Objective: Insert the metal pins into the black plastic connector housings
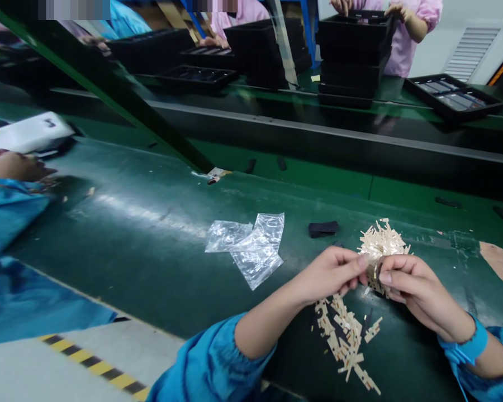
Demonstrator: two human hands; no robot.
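My left hand (pixel 339 271) and my right hand (pixel 411 282) are close together over the green bench, each closed with thumb and fingers pinched. Between the right fingertips is a small dark piece (pixel 378 270). Whatever the left fingertips pinch is too small to make out. Just behind the hands rises a heap of small cream-coloured flat pieces (pixel 383 237). More loose cream pieces (pixel 346 335) are strewn in front of the left hand. A short black strip bundle (pixel 323 229) lies beyond my left hand.
Clear plastic bags (pixel 257 248) lie left of the hands. A tan scrap (pixel 498 265) is at the right. A green post (pixel 121 100) slants across. Co-workers stand across the line near black trays (pixel 352 50); another person's hand (pixel 10 166) is at far left.
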